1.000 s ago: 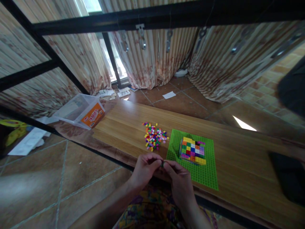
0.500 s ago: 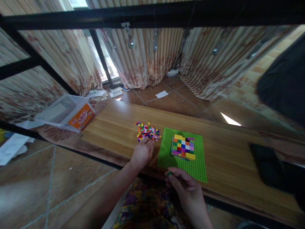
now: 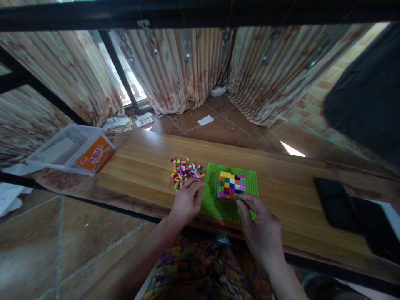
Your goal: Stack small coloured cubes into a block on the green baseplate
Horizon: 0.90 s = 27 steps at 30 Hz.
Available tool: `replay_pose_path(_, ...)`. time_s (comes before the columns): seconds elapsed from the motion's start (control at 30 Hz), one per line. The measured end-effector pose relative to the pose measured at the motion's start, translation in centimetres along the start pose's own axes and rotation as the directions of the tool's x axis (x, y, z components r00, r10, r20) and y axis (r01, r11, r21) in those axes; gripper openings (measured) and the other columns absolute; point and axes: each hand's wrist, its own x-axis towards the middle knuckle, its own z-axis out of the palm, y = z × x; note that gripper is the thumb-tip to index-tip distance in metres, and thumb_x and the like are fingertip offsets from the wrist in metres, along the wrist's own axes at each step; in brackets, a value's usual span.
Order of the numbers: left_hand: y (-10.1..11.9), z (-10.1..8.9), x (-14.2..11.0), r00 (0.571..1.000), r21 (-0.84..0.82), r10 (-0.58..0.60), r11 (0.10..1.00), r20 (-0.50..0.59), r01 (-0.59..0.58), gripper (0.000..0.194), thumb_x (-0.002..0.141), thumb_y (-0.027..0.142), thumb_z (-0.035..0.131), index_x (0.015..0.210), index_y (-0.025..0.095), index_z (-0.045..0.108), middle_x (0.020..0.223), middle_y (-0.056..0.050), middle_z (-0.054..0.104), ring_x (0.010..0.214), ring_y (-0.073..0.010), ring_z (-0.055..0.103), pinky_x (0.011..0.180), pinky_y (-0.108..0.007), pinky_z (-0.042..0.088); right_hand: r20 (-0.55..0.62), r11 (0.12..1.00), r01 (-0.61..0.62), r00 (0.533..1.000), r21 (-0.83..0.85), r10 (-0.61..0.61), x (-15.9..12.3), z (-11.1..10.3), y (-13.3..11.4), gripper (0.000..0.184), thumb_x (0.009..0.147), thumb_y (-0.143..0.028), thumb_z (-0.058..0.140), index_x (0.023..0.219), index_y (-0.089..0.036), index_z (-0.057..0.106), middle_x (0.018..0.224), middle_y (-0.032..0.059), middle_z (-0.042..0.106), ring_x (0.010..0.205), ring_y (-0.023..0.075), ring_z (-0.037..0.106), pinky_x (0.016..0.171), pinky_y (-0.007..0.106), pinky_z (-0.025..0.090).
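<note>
Between the thumb and finger of my right hand (image 3: 258, 216) is a small green brick (image 3: 238, 198), held at the near edge of a block of many-coloured bricks (image 3: 231, 184). That block stands on a green baseplate (image 3: 215, 210). Whether the green brick touches the block I cannot tell. My left hand (image 3: 187, 201) rests beside the near side of a pile of loose bricks (image 3: 185, 171), left of the baseplate. Its fingers are bent together, and their tips are partly hidden, so anything between them does not show.
The wooden board (image 3: 140, 166) carries the bricks. A clear plastic box (image 3: 71, 146) with an orange label stands at its left end. Dark flat objects (image 3: 337, 204) lie at the right. A black metal bar (image 3: 187, 16) crosses above, before striped curtains (image 3: 200, 75).
My hands, together at the front edge a second ago, have parted. The left went to the brick pile; the right carried the green brick forward to the block. The camera view has shifted right.
</note>
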Motion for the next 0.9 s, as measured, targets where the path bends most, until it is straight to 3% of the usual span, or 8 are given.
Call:
replay_pose_path(0.1, 1.9, 0.5, -0.4, 0.998, -0.148, -0.047, 0.988, 0.035, 0.051, 0.020, 0.089, 0.018, 0.051, 0.101, 0.020, 0.067, 0.100, -0.006, 0.067, 0.098, -0.0172, 0.063, 0.087, -0.029, 0.052, -0.039, 0.985, 0.168, 0.985, -0.049, -0.170, 1.7, 1.5, -0.2, 0.019, 0.091, -0.033, 0.055, 0.097, -0.023, 0.070, 0.102, 0.0069, 0.072, 0.100, 0.0216, 0.064, 0.090, 0.039, 0.051)
replay_pose_path(0.17, 2.6, 1.0, -0.5, 0.995, -0.233, -0.080, 0.968, 0.055, 0.091, 0.019, 0.089, 0.021, 0.053, 0.102, 0.021, 0.067, 0.098, -0.006, 0.068, 0.093, -0.0170, 0.064, 0.082, -0.028, 0.053, -0.047, 0.975, 0.215, 0.975, -0.060, -0.217, 2.4, 2.5, 0.0, 0.016, 0.090, -0.033, 0.058, 0.093, -0.024, 0.070, 0.106, 0.0066, 0.071, 0.108, 0.0231, 0.059, 0.095, 0.044, 0.047)
replay_pose_path(0.43, 2.8, 2.9, -0.4, 0.990, -0.392, -0.119, 0.910, 0.071, 0.138, 0.021, 0.090, 0.022, 0.055, 0.104, 0.021, 0.070, 0.099, -0.006, 0.070, 0.093, -0.0169, 0.066, 0.086, -0.030, 0.054, -0.058, 0.975, 0.201, 0.977, -0.092, -0.207, 1.9, 3.7, 1.4, 0.016, 0.088, -0.037, 0.062, 0.087, -0.025, 0.074, 0.110, 0.0071, 0.067, 0.112, 0.0246, 0.054, 0.095, 0.045, 0.043)
replay_pose_path(0.7, 3.0, 3.3, -0.6, 0.996, -0.316, -0.086, 0.945, 0.023, 0.089, 0.021, 0.092, 0.024, 0.052, 0.103, 0.021, 0.070, 0.095, -0.007, 0.069, 0.089, -0.0166, 0.066, 0.084, -0.029, 0.055, -0.038, 0.944, 0.267, 0.960, -0.195, -0.279, 2.0, 3.3, 1.4, 0.017, 0.090, -0.033, 0.059, 0.088, -0.025, 0.074, 0.112, 0.0077, 0.066, 0.107, 0.0234, 0.055, 0.094, 0.044, 0.044)
replay_pose_path(0.9, 2.9, 4.0, -1.1, 1.000, -0.133, 0.007, 0.991, -0.020, -0.009, 0.026, 0.096, 0.024, 0.044, 0.105, 0.019, 0.068, 0.095, -0.008, 0.069, 0.089, -0.0166, 0.065, 0.082, -0.029, 0.055, -0.012, 0.888, 0.334, 0.934, -0.316, -0.356, 1.8, 3.3, 1.5, 0.016, 0.090, -0.030, 0.059, 0.087, -0.025, 0.074, 0.116, 0.0078, 0.066, 0.111, 0.0252, 0.054, 0.095, 0.045, 0.042)
